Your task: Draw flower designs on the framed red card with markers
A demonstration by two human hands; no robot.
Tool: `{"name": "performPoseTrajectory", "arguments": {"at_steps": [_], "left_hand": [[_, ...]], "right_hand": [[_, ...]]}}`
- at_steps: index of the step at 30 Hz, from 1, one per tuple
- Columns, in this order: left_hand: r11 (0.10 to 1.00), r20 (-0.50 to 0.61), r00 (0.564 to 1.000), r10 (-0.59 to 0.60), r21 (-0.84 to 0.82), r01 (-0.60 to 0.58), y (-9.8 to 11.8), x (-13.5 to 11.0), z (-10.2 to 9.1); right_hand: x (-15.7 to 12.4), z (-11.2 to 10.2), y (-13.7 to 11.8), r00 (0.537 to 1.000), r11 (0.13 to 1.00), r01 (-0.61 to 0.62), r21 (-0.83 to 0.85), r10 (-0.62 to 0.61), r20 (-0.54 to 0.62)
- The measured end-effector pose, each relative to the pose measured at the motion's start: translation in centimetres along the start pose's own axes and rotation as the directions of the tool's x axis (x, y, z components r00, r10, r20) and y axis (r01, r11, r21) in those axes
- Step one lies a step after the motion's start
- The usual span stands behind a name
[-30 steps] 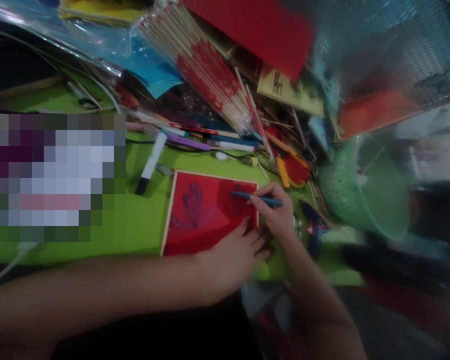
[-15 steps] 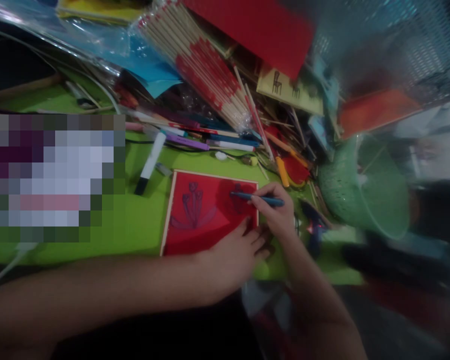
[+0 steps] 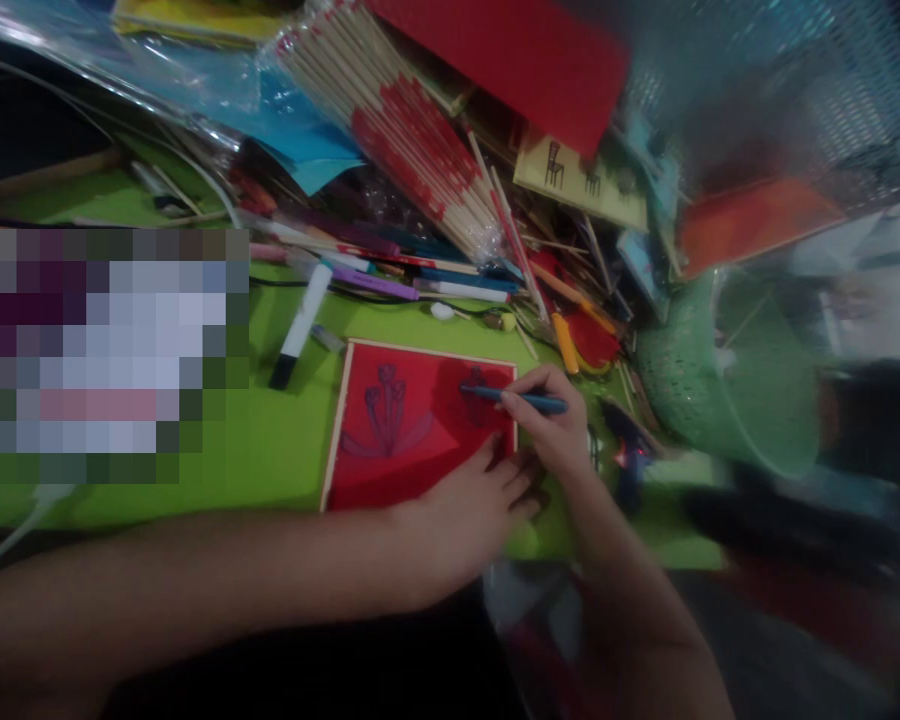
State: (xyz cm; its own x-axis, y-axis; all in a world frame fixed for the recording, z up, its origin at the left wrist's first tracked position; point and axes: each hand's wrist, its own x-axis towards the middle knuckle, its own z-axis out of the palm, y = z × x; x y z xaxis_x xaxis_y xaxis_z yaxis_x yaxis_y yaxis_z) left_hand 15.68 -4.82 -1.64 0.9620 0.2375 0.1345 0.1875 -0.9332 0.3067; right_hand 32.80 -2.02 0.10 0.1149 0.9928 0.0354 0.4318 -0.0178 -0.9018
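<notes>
Right hand (image 3: 553, 418) pinches blue pen (image 3: 486, 392) over the right of red panel (image 3: 442, 450), presumably for control; left hand (image 3: 466, 520), loosely open, apparently empty, crosses the panel's lower right. This likely steadies it.

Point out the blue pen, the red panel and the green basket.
Blue pen (image 3: 544, 402): head view, rear part of its barrel.
Red panel (image 3: 439, 458): head view, bare red surface.
Green basket (image 3: 679, 390): head view, outer side wall.

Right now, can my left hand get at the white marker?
Probably yes. Your left hand rests at the red board and seems to hold nothing; the white marker lies past the board's left edge, with nothing visible on top of it.
</notes>
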Motion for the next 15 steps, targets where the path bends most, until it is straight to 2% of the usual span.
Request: {"name": "performPoseTrajectory", "arguments": {"at_steps": [6,12,15], "left_hand": [[1.000,-0.007,1.000,-0.005,-0.009,0.005,-0.01,-0.03,-0.17],[1.000,0.049,0.999,-0.005,0.016,0.004,0.02,0.01,-0.38],[1.000,0.023,1.000,-0.003,0.020,0.003,0.09,0.00,-0.10]], "right_hand": [[-0.02,0.01,0.07,1.000,1.000,-0.008,0.003,0.008,0.009],[0.04,-0.08,-0.13,1.000,1.000,0.003,-0.017,-0.003,-0.007],[0.02,-0.10,-0.15,1.000,1.000,0.003,-0.018,-0.003,0.008]]}}
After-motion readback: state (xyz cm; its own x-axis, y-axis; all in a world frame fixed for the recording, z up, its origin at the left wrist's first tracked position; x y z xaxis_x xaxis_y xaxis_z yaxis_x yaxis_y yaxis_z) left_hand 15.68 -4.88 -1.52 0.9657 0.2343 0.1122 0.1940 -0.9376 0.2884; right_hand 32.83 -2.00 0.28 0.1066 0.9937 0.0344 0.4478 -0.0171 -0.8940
